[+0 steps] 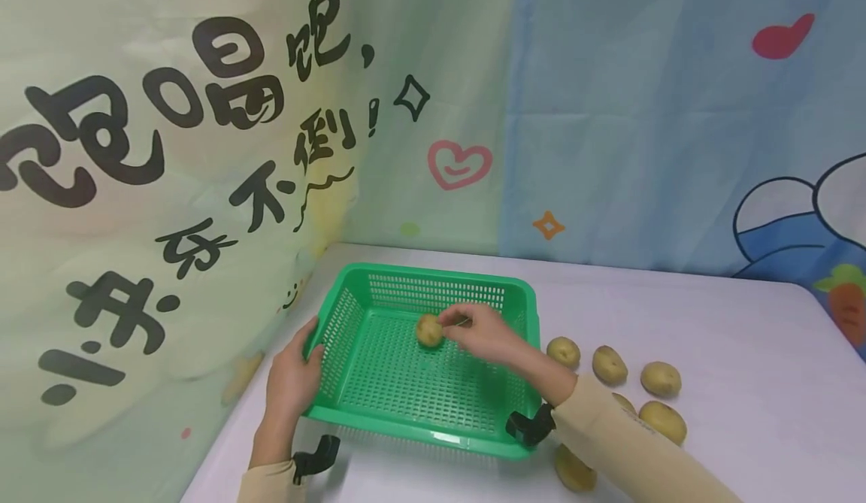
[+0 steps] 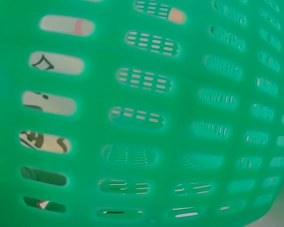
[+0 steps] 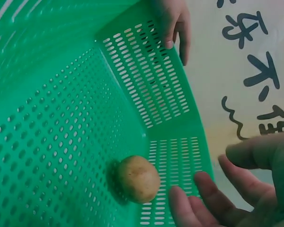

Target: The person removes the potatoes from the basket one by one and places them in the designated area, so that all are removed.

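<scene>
A green plastic basket (image 1: 386, 371) with slotted walls stands on the table. My left hand (image 1: 294, 379) grips its left rim, thumb on the inner side; the left wrist view is filled by the slotted basket wall (image 2: 94, 85). On the basket floor, towards the back, lies a single potato (image 1: 428, 331). My right hand (image 1: 482, 333) is over the basket, just right of that potato. From the right wrist, the potato (image 3: 138, 179) appears apart from the fingertips (image 3: 179, 194), and the loosely bent right fingers hold nothing.
Several potatoes (image 1: 661, 380) lie on the white table (image 1: 758, 383) to the right of the basket, some partly hidden under the right sleeve (image 1: 629, 435). A printed curtain (image 1: 609, 149) hangs behind the table and along the left. Black wrist mounts (image 1: 531, 425) are on both arms.
</scene>
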Available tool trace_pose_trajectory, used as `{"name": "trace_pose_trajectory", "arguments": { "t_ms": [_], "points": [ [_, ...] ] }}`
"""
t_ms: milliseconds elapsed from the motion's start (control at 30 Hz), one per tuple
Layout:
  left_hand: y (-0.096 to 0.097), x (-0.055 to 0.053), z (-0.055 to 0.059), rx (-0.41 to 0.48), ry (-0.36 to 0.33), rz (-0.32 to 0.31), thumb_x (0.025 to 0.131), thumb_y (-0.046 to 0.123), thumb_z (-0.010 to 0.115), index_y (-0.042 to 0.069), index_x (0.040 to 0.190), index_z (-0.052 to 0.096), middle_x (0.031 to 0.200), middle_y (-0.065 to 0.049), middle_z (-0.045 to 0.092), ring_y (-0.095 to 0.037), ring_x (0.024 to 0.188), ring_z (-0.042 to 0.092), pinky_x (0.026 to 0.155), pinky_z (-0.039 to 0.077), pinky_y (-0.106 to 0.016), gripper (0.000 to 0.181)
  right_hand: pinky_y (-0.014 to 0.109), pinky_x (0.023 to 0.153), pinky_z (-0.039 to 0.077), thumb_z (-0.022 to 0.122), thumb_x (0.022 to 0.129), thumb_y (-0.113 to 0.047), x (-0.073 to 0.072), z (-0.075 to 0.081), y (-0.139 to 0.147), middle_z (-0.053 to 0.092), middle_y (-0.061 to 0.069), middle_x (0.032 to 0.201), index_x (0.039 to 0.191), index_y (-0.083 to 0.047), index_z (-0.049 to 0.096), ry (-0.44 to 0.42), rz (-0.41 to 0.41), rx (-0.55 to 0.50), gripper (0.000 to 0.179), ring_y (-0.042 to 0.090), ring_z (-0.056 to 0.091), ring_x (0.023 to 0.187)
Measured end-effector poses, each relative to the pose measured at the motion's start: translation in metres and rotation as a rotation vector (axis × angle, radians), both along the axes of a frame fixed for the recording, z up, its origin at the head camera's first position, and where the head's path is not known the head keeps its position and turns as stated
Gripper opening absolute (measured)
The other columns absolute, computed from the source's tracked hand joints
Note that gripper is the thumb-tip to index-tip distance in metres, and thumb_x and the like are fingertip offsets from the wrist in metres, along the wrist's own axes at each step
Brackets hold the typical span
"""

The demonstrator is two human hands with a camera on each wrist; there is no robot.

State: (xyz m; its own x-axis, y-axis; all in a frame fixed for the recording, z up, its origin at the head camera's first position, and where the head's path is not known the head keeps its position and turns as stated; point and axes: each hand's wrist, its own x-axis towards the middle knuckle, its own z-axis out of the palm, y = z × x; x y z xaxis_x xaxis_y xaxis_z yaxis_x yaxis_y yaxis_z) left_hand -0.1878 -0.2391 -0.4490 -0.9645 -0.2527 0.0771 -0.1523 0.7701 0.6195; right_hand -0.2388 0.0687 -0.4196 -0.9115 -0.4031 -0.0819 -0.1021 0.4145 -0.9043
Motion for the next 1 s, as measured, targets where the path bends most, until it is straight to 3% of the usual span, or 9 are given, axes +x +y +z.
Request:
{"name": "trace_pose_trajectory", "arguments": {
  "t_ms": [200,367,533,733,1000],
  "points": [
    [0.001,-0.001,0.001,0.005,0.008,0.000,0.101,0.018,0.051,0.016,0.149,0.042,0.134,-0.024,0.056,-0.027,0.078,0.058,0.057,0.040,-0.033,0.049,0.043,0.077,0.055,0.061,0.095,-0.011,-0.012,-0.010,0.000,0.065,0.010,0.115,0.116,-0.005,0.067,-0.017,-0.096,-0.033,0.022,0.027,0.065,0.094],
    [0.000,0.000,0.001,0.006,0.006,0.002,0.101,0.018,0.051,0.016,0.149,0.042,0.133,-0.025,0.056,-0.027,0.077,0.058,0.056,0.040,-0.032,0.049,0.045,0.082,0.054,0.059,0.096,-0.011,-0.020,-0.014,0.002,0.062,0.018,0.122,0.120,-0.002,0.065,-0.048,-0.098,-0.069,0.025,0.036,0.061,0.107],
    [0.001,0.000,0.000,0.010,0.009,0.001,0.101,0.017,0.052,0.016,0.149,0.042,0.132,-0.025,0.057,-0.026,0.075,0.059,0.055,0.041,-0.032,0.049,0.046,0.083,0.054,0.059,0.097,-0.012,-0.025,-0.018,-0.001,0.062,0.015,0.121,0.122,-0.003,0.064,-0.050,-0.084,-0.041,0.027,0.037,0.062,0.105],
    [0.002,-0.001,0.000,0.004,0.011,0.000,0.101,0.017,0.053,0.016,0.149,0.043,0.132,-0.025,0.057,-0.027,0.077,0.060,0.057,0.042,-0.033,0.049,0.040,0.075,0.054,0.063,0.093,-0.014,-0.031,-0.029,-0.010,0.066,0.008,0.117,0.118,-0.009,0.069,0.081,-0.023,0.138,0.025,0.029,0.065,0.099],
    [0.001,-0.003,0.000,-0.004,-0.003,0.001,0.101,0.017,0.052,0.016,0.149,0.042,0.132,-0.025,0.058,-0.027,0.076,0.058,0.056,0.040,-0.032,0.049,0.049,0.097,0.046,0.068,0.091,-0.014,-0.035,-0.036,-0.018,0.061,0.009,0.132,0.129,-0.009,0.064,0.194,0.085,0.267,0.038,0.033,0.052,0.126]
  ]
}}
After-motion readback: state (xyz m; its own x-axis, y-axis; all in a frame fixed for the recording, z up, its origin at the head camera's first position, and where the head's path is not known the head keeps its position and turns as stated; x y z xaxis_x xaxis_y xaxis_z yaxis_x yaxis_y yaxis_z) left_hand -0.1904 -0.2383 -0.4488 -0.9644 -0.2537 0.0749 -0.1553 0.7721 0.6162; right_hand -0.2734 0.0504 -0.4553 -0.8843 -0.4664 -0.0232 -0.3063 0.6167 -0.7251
